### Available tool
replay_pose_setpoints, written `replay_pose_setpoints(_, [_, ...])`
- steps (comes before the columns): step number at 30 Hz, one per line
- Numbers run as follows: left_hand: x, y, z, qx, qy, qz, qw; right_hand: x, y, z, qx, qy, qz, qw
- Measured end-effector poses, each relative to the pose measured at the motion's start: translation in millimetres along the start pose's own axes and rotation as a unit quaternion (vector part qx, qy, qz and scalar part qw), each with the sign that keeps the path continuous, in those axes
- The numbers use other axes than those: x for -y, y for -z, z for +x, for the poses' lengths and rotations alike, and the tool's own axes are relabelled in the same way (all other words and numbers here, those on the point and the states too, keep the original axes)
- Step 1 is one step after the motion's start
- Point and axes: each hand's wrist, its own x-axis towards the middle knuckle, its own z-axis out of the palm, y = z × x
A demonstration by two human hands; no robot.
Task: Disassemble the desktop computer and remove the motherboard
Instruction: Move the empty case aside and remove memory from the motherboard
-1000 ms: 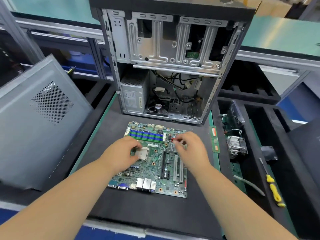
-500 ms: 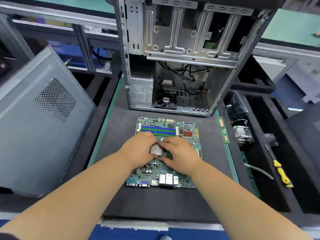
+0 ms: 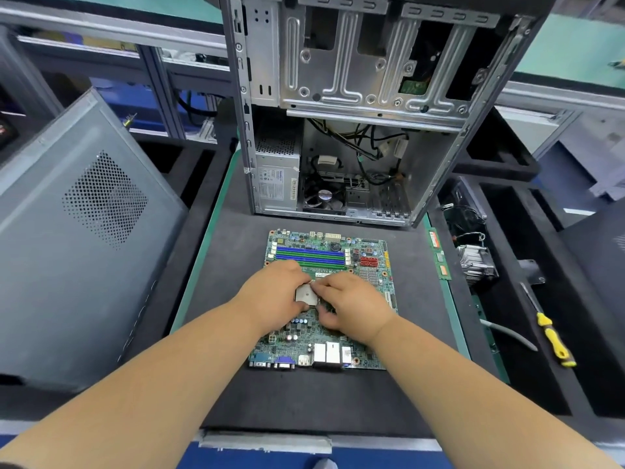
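Observation:
The green motherboard (image 3: 355, 252) lies flat on the black foam mat (image 3: 236, 265), in front of the opened desktop case (image 3: 365, 96). A square silver processor (image 3: 306, 294) sits in the board's middle. My left hand (image 3: 270, 296) curls over the processor's left side with its fingers on the chip. My right hand (image 3: 351, 304) bends over the right side, fingertips at the chip's upper right edge and socket. Blue and green memory slots (image 3: 309, 255) show beyond my hands. The case's floor holds a power supply (image 3: 275, 177), a fan and loose cables.
The grey side panel (image 3: 84, 231) leans at the left. Right of the mat lie a memory stick (image 3: 439, 255), a heatsink with fan (image 3: 477, 262), a yellow-handled screwdriver (image 3: 554, 340) and grey pliers (image 3: 507, 333) in black foam trays.
My right hand moved from the board's red connectors to the processor, meeting my left hand there. The view also drew closer to the case.

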Motion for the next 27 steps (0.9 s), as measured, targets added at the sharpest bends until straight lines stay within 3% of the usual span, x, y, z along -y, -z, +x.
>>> replay_pose_setpoints(3, [0,-1,0,-0.001,-0.002,-0.007,1.000,-3,3,6,-0.007,-0.003,0.027,1.000])
replay_pose_setpoints(11, [15,3,-8,0.022,-0.006,-0.080,0.997,-11,13,18,0.003,-0.156,0.118,0.981])
replay_pose_setpoints(21, [29,1,-29,-0.054,0.011,-0.122,0.991,-10,9,36,-0.012,-0.214,0.108,0.971])
replay_pose_setpoints(27, [33,1,-33,-0.074,0.023,-0.129,0.989,-8,10,37,-0.025,-0.167,0.076,0.983])
